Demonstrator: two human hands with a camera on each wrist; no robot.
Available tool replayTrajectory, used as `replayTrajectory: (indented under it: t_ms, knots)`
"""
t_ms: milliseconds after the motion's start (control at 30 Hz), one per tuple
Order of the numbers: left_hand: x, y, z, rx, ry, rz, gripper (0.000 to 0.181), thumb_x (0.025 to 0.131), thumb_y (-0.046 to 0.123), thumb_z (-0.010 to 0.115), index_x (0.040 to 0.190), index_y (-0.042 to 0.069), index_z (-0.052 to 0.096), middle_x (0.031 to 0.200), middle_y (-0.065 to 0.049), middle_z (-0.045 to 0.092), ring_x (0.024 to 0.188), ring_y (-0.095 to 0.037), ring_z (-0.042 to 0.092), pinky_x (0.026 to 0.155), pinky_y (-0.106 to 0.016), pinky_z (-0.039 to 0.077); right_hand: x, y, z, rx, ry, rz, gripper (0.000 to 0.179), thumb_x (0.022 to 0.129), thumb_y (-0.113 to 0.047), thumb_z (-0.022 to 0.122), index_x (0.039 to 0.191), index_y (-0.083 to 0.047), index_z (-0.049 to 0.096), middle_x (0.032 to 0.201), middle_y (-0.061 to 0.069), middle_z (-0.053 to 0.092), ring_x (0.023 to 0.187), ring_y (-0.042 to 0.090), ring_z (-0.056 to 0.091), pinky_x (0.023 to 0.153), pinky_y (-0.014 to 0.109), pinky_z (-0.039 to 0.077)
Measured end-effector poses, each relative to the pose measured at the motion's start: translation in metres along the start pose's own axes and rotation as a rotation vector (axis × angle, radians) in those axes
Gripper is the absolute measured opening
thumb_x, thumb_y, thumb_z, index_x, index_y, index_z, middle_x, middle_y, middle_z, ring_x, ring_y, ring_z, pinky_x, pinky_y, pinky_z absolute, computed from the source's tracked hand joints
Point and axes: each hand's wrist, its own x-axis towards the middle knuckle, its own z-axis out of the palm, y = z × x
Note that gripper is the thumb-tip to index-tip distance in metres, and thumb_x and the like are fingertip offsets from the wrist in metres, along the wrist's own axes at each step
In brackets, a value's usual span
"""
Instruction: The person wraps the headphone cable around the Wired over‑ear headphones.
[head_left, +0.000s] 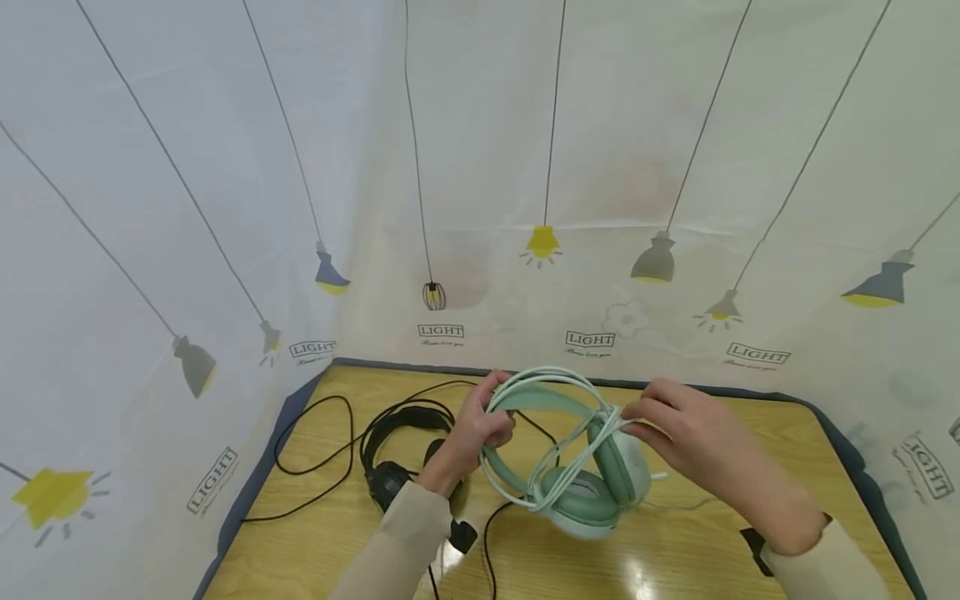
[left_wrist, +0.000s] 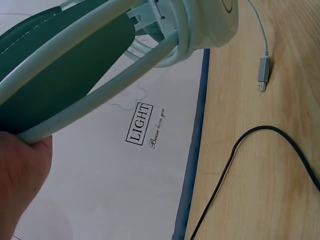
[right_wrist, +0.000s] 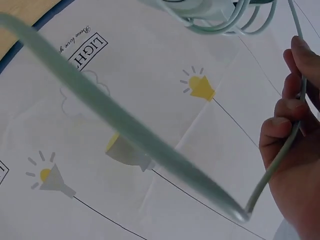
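Pale green headphones point(head_left: 585, 497) hang above the table, tilted, with their cable point(head_left: 566, 372) looped around the headband and one ear cup. My left hand point(head_left: 477, 427) grips the headband point(left_wrist: 65, 67) together with the cable loops, on the side away from the cups. At the ear-cup side, my right hand point(head_left: 684, 431) pinches a length of the same cable. In the right wrist view that cable runs across the curled fingers point(right_wrist: 282, 127) and bends away in a wide loop. A USB plug point(left_wrist: 264, 72) on a thin pale cord lies on the wood.
A black headset point(head_left: 386, 483) lies on the wooden table point(head_left: 315, 546), left of my left hand. Its black cable point(head_left: 351, 450) loops over the table's left side. A white cloth point(head_left: 495, 150) printed with lamps rises behind and at both sides.
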Motion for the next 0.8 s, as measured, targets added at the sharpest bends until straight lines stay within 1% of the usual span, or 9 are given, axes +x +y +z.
replayTrajectory:
  t_ms: [100, 200, 300, 367, 433, 500, 567, 633, 800]
  knots:
    - [-0.002, -0.002, -0.002, -0.037, -0.029, -0.003, 0.035, 0.082, -0.008, 0.045, 0.112, 0.01, 0.051, 0.06, 0.01, 0.038, 0.043, -0.004, 0.028, 0.043, -0.022, 0.024, -0.002, 0.005, 0.0, 0.042, 0.004, 0.048, 0.046, 0.106, -0.049, 0.043, 0.096, -0.017, 0.074, 0.087, -0.01, 0.057, 0.063, 0.0, 0.052, 0.052, 0.015, 0.041]
    - [-0.002, -0.002, -0.002, -0.097, -0.059, 0.004, 0.039, 0.082, -0.01, 0.044, 0.113, 0.011, 0.052, 0.062, 0.011, 0.038, 0.044, -0.003, 0.028, 0.043, -0.023, 0.023, -0.004, 0.01, 0.001, 0.063, 0.012, 0.09, 0.045, 0.105, -0.051, 0.046, 0.098, -0.017, 0.075, 0.087, -0.01, 0.058, 0.065, 0.002, 0.058, 0.052, 0.014, 0.04]
    - [-0.003, -0.001, -0.002, -0.16, -0.093, 0.013, 0.041, 0.082, -0.011, 0.044, 0.114, 0.013, 0.053, 0.064, 0.01, 0.038, 0.045, -0.003, 0.027, 0.043, -0.023, 0.021, -0.005, 0.015, 0.001, 0.09, 0.026, 0.139, 0.045, 0.103, -0.053, 0.048, 0.099, -0.017, 0.075, 0.089, -0.01, 0.061, 0.07, 0.005, 0.063, 0.055, 0.014, 0.041]
    - [-0.003, -0.001, -0.002, -0.195, -0.118, 0.017, 0.04, 0.082, -0.01, 0.044, 0.113, 0.013, 0.053, 0.066, 0.009, 0.039, 0.045, -0.004, 0.026, 0.043, -0.024, 0.02, -0.006, 0.018, -0.001, 0.118, 0.025, 0.173, 0.042, 0.102, -0.051, 0.051, 0.1, -0.018, 0.076, 0.092, -0.01, 0.063, 0.072, 0.005, 0.062, 0.058, 0.014, 0.042]
    - [-0.003, -0.001, -0.001, -0.227, -0.138, 0.019, 0.04, 0.082, -0.01, 0.044, 0.112, 0.014, 0.053, 0.068, 0.008, 0.038, 0.045, -0.005, 0.024, 0.043, -0.024, 0.02, -0.007, 0.021, -0.002, 0.145, 0.011, 0.199, 0.025, 0.1, -0.04, 0.062, 0.101, -0.019, 0.076, 0.095, -0.011, 0.063, 0.073, 0.003, 0.058, 0.06, 0.014, 0.041]
    - [-0.004, -0.002, -0.001, -0.252, -0.152, 0.021, 0.04, 0.082, -0.011, 0.043, 0.111, 0.014, 0.053, 0.068, 0.007, 0.038, 0.045, -0.006, 0.023, 0.043, -0.024, 0.019, -0.007, 0.022, -0.003, 0.161, -0.008, 0.219, 0.009, 0.094, -0.024, 0.075, 0.102, -0.019, 0.076, 0.097, -0.011, 0.064, 0.074, 0.002, 0.055, 0.062, 0.014, 0.041]
    - [-0.005, -0.003, -0.001, -0.27, -0.158, 0.021, 0.04, 0.082, -0.011, 0.043, 0.111, 0.014, 0.053, 0.068, 0.008, 0.037, 0.045, -0.006, 0.022, 0.043, -0.024, 0.019, -0.007, 0.023, -0.003, 0.172, -0.026, 0.234, 0.023, 0.084, -0.006, 0.083, 0.102, -0.019, 0.076, 0.098, -0.011, 0.063, 0.074, 0.001, 0.052, 0.062, 0.014, 0.041]
    - [-0.006, -0.005, -0.001, -0.283, -0.16, 0.02, 0.041, 0.082, -0.011, 0.043, 0.112, 0.014, 0.053, 0.068, 0.008, 0.036, 0.045, -0.007, 0.021, 0.043, -0.025, 0.018, -0.006, 0.025, -0.002, 0.179, -0.04, 0.248, 0.034, 0.077, 0.004, 0.084, 0.101, -0.019, 0.076, 0.098, -0.011, 0.063, 0.073, 0.0, 0.051, 0.062, 0.014, 0.04]
    - [-0.007, -0.007, -0.002, -0.307, -0.161, 0.026, 0.043, 0.08, -0.01, 0.043, 0.114, 0.015, 0.054, 0.067, 0.008, 0.034, 0.045, -0.007, 0.02, 0.043, -0.025, 0.017, -0.008, 0.032, 0.003, 0.202, -0.075, 0.271, 0.032, 0.08, 0.005, 0.081, 0.101, -0.018, 0.076, 0.097, -0.012, 0.062, 0.07, 0.0, 0.048, 0.061, 0.013, 0.04]
